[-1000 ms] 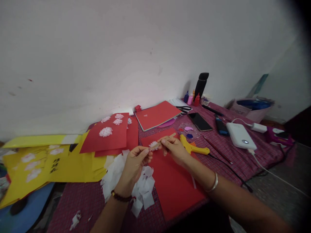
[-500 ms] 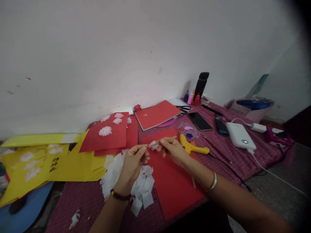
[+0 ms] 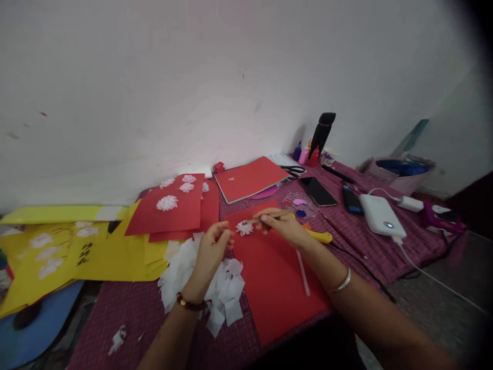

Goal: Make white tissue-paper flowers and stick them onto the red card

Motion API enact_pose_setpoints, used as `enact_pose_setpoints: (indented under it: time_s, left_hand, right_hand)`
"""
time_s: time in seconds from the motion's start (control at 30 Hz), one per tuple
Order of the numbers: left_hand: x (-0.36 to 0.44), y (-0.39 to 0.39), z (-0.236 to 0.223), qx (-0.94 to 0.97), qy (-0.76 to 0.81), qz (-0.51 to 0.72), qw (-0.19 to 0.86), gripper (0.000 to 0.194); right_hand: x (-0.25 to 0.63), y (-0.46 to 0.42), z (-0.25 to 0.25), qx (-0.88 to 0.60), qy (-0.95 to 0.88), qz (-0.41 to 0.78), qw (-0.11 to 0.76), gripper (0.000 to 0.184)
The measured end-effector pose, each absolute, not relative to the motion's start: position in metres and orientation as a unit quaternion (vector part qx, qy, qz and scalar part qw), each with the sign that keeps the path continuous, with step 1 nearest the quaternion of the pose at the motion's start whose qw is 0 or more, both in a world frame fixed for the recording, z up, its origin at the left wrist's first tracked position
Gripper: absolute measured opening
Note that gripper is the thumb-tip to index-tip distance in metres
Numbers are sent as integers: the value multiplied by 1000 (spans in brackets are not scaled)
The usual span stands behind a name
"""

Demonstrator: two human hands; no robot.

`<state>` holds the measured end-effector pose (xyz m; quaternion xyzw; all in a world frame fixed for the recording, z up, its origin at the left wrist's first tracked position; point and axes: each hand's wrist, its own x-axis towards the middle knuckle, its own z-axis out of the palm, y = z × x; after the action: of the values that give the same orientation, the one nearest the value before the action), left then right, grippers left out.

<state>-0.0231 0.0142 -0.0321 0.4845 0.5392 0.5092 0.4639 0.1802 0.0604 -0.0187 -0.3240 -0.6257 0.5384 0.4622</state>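
1. Your left hand (image 3: 211, 248) has drawn back from the thin stick (image 3: 253, 221) since the earlier frame; its thumb and fingers are loosely parted, with nothing visible between them.
2. You have the stick pinched in your right hand (image 3: 284, 227), fingers closed, its left end at the white paper flower (image 3: 244, 228).
3. That flower is over the far part of the red sheet (image 3: 279, 293) before you.
4. White paper pieces (image 3: 227, 297) lie left of the sheet; the yellow glue gun (image 3: 322, 237), partly hidden, is just beyond your right wrist.
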Motion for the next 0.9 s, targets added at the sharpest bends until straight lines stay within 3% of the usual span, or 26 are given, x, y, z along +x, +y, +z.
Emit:
enact_pose_setpoints:
  time_s: [0.1,0.2,0.3,0.6,0.9]
  left_hand:
    - [-27,17,-43,641,579,388,321,14]
    - [-26,14,-47,772,558,256,163,22]
    - [-23,12,-47,824,528,179,97,31]
    - [-23,19,-54,825,541,147,64,55]
    - [-23,26,-58,812,552,170,89,56]
  right_hand:
    - [189,66,-18,-332,-654,527,429,26]
    - [193,71,-22,-325,-682,507,415,27]
    - [191,74,-29,-331,-700,500,387,28]
    - [184,74,-37,-348,-712,507,338,28]
    - [173,64,-42,-318,-743,468,357,24]
